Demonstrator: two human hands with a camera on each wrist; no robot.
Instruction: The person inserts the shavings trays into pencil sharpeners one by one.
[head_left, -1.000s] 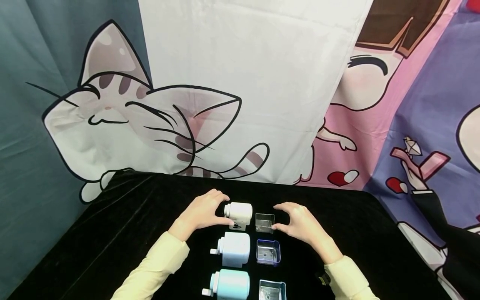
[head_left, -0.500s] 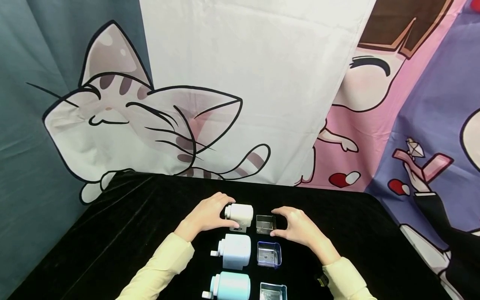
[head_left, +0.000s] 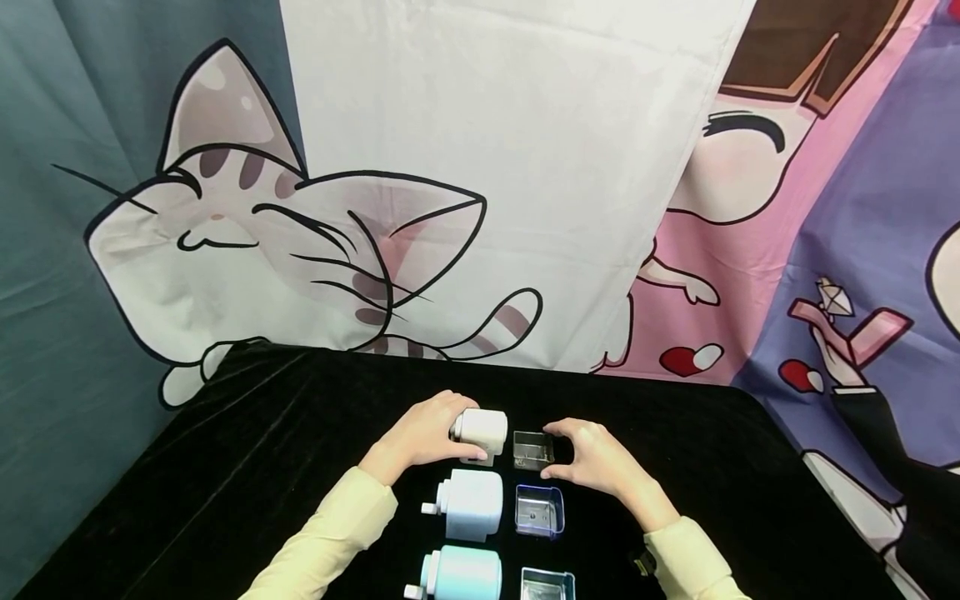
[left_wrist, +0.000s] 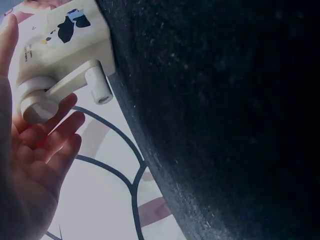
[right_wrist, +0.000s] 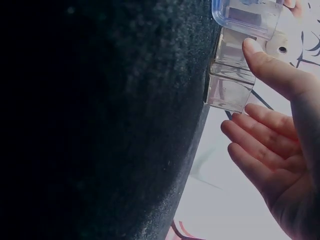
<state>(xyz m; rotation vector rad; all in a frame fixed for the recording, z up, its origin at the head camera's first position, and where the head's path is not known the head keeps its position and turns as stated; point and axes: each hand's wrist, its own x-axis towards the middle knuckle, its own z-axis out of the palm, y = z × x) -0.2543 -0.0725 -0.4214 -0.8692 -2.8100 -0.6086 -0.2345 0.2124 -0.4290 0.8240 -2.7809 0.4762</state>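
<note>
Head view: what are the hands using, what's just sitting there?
Likely in use:
White boxy plastic gadget, by left hand
Smoky clear plastic tray, by right hand

Seemingly just sitting:
Pale blue plastic gadget
Blue-edged clear tray
Turquoise plastic gadget
Bluish clear tray

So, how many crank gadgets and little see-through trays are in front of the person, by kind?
Crank gadgets: 3 (white gadget, pale blue gadget, turquoise gadget)
See-through trays: 3 (smoky tray, blue-edged tray, pale-edged tray)
Total: 6
</note>
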